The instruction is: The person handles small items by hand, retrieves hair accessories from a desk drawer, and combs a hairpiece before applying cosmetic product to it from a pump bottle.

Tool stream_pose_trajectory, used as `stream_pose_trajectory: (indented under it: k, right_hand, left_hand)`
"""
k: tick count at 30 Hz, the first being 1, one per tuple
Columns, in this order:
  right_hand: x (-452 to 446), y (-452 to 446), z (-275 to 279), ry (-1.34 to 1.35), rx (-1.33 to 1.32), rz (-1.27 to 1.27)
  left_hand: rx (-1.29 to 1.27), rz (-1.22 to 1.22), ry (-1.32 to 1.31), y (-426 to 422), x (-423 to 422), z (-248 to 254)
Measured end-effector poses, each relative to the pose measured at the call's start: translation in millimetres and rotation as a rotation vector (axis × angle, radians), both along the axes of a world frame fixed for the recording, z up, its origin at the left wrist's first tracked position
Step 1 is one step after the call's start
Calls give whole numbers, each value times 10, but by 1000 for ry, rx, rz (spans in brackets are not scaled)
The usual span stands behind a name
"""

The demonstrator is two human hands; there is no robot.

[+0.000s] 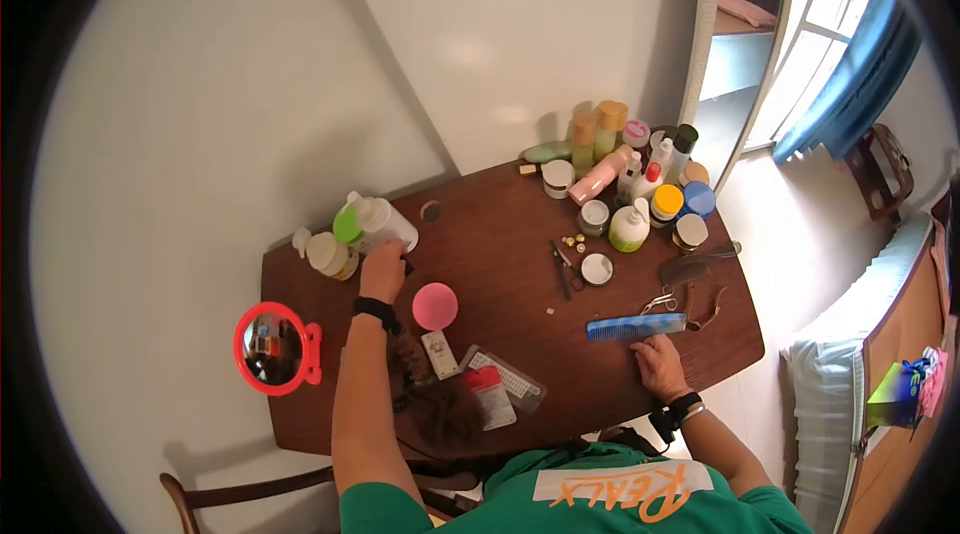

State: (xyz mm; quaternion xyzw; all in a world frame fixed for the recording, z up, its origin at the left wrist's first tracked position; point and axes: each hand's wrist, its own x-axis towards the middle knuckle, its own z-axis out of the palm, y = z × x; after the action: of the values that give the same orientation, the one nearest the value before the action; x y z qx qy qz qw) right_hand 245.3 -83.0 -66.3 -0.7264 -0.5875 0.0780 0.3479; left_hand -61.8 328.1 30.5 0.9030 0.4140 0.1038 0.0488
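My left hand (383, 272) is at the left back of the dark wooden table, its fingers closed at the base of a white bottle (388, 222); what they hold, if anything, is hidden. A green-topped container (348, 225) and a white pump bottle (330, 255) stand just left of it. My right hand (660, 368) rests near the table's front right, fingers curled, just below a blue comb (636, 326). Whether it holds anything is too small to tell. Silver scissors (659, 301) lie above the comb.
A red-framed mirror (272, 348) stands at the left edge. Near the middle are a pink round item (435, 306), a white box (439, 354), packets (489, 396) and dark hair (440, 414). Bottles and jars (629, 227) crowd the back right. A chair (250, 489) is at the lower left.
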Motion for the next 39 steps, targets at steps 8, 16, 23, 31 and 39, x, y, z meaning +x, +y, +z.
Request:
stream_pose_trajectory:
  k: [8, 16, 23, 31, 39]
  right_hand:
    - [-29, -2, -16, 17, 9, -5]
    - [-52, 23, 36, 21, 33, -32]
    - [-456, 402, 430, 96, 39, -34]
    - [-1376, 1129, 846, 4, 22, 724]
    - [-2396, 1380, 832, -364, -175, 1088]
  left_hand:
    - [-82, 106, -30, 208, -461, -355]
    - [-84, 29, -305, -141, -220, 141]
    - [-59, 42, -468, -978, -218, 959]
    - [-125, 199, -514, -1800, -747, 1164]
    - [-181, 476, -442, -2351, -1505, 962]
